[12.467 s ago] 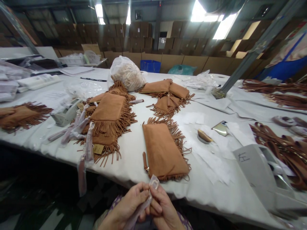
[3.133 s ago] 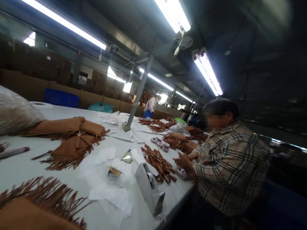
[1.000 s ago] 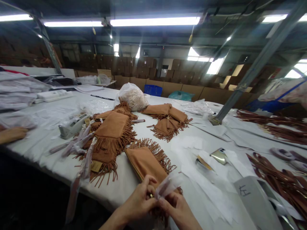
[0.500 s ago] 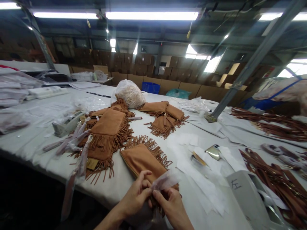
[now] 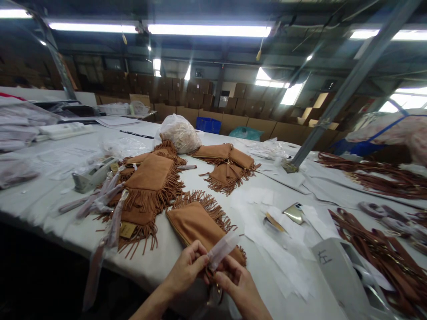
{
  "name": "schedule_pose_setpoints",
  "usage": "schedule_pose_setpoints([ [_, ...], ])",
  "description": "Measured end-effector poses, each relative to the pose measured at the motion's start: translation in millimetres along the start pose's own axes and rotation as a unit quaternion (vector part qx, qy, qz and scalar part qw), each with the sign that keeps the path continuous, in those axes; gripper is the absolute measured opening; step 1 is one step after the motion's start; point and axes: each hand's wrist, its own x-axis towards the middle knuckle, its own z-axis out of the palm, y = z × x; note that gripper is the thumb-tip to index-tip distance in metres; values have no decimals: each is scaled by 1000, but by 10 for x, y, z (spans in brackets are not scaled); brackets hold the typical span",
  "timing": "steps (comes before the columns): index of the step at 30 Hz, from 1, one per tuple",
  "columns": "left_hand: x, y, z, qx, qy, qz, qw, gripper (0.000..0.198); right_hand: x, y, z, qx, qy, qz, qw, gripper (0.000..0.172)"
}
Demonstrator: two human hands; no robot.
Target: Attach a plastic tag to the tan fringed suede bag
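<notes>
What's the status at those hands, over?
Left hand, right hand both holding whitish wrap. Fringed pouch just beyond, partly hidden by hands. Grey tape dispenser off right.

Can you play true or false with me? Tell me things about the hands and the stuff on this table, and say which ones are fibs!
1. The left hand and right hand are both at the pale wrapping. True.
2. The fringed pouch closest to the hands is blue. False: that fringed pouch is tan.
3. The tape dispenser at the picture's right has dark writing on its side. True.
4. The stuffed plastic bag is at the table's near edge. False: the stuffed plastic bag sits farther back.
5. Brown straps lie on the picture's right side. True.
</notes>
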Motion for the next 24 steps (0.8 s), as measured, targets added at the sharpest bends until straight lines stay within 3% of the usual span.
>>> schedule_pose_setpoints([
  [2, 11, 2, 18, 27, -12, 7, 1000, 29, 51, 7, -57, 66, -2, 40, 997, 53],
  [4, 15, 4, 37, 89, -5, 33, 995, 26, 85, 7, -63, 75, 36, 66, 994, 47],
  [8, 18, -6, 68, 206, 37, 87, 974, 23, 89, -41, 34, 59, 109, 36, 992, 39],
  [11, 26, -47, 91, 154, 30, 70, 985, 23, 95, -79, 72, 28, 128, 7, 991, 39],
  [14, 40, -73, 113, 62, -4, 30, 998, 25, 133, -96, 42, -41, 136, 9, 990, 49],
  [20, 88, 33, 141, 117, 39, 56, 991, 27, 185, -171, -37, -181, 119, 13, 976, 63],
  [24, 124, 101, 147, -7, -51, -2, 999, 35, 179, -180, -35, -198, 143, -4, 970, 63],
])
